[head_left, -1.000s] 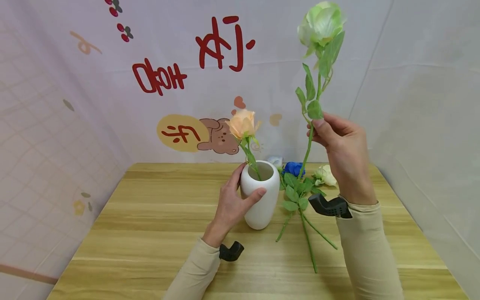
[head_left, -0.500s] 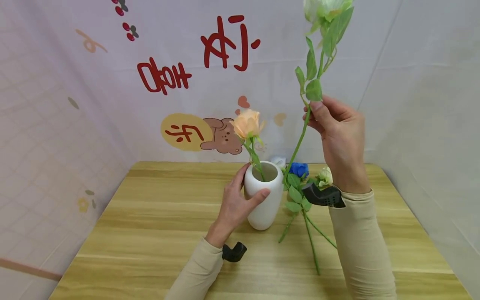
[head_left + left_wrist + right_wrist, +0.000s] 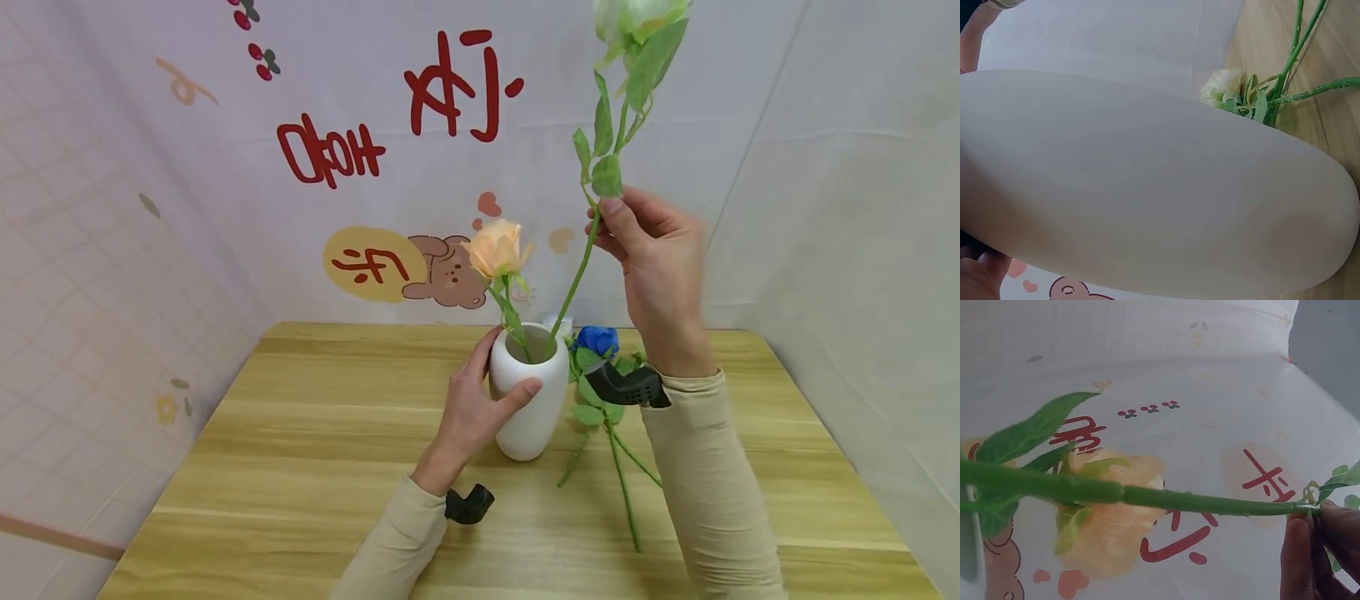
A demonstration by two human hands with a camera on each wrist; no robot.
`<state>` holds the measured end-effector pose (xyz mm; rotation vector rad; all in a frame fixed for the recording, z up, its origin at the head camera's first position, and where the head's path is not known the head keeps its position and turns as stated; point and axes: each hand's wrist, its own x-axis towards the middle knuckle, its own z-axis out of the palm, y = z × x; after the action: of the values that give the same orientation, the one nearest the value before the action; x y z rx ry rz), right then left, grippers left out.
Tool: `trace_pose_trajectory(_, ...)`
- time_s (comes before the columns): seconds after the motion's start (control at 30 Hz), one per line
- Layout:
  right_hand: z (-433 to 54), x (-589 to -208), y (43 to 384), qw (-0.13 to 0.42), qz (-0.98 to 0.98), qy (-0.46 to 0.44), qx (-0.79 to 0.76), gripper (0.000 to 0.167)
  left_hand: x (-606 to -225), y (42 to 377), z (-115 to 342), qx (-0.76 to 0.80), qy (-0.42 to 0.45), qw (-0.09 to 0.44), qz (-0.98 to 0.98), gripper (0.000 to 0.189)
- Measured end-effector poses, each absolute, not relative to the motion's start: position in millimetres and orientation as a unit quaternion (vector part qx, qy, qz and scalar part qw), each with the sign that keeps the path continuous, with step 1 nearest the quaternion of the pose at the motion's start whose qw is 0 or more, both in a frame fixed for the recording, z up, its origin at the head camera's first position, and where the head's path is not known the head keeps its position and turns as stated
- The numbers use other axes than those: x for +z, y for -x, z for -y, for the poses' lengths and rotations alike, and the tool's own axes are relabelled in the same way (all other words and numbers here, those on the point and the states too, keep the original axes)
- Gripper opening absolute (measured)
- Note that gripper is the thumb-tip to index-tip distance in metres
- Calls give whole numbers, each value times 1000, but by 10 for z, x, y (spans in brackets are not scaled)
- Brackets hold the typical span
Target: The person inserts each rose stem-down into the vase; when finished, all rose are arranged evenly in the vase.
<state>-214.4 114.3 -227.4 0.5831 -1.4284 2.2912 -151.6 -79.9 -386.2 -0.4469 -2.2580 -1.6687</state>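
Observation:
My left hand [image 3: 476,404] grips the side of a white vase [image 3: 529,417], thumb across the front and fingers behind. The vase stands upright on the table and fills most of the left wrist view. A peach rose [image 3: 498,250] leans in its mouth. With thumb and fingertips, my right hand [image 3: 660,258] pinches the stem of a pale green-white rose [image 3: 637,21], high above the table. That stem slants down to the vase mouth, its lower end inside the rim. In the right wrist view the green stem [image 3: 1197,501] runs from the fingertips past the peach bloom.
On the wooden table [image 3: 300,467], right of the vase, lie a blue rose [image 3: 597,340] and other flowers, their stems [image 3: 624,492] pointing toward the front. A pale bloom [image 3: 1222,86] shows beyond the vase in the left wrist view. Behind hangs a printed cloth [image 3: 637,275].
My right hand has moved left and up with the pale rose, bringing the stem's lower end from over the lying flowers into the vase mouth. My left hand keeps its hold on the vase.

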Motion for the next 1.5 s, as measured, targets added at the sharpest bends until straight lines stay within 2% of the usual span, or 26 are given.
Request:
trace_pose_trajectory(0.33,-1107,-2489,2176,174,583,-200,768,25,-3847,1534,773,-577,154,151,788,102)
trace_pose_trajectory(1.1,-1133,-3014,2001,86,763,-189,612,30,-3850,1547,770,-569,146,153,795,100)
trace_pose_trajectory(1.3,-1153,-3079,1987,87,787,-180,584,34,-3856,1527,785,-575,148,151,790,95)
trace_pose_trajectory(1.5,-1188,-3180,1976,86,810,-177,553,30,-3841,1508,791,-579,155,150,786,92)
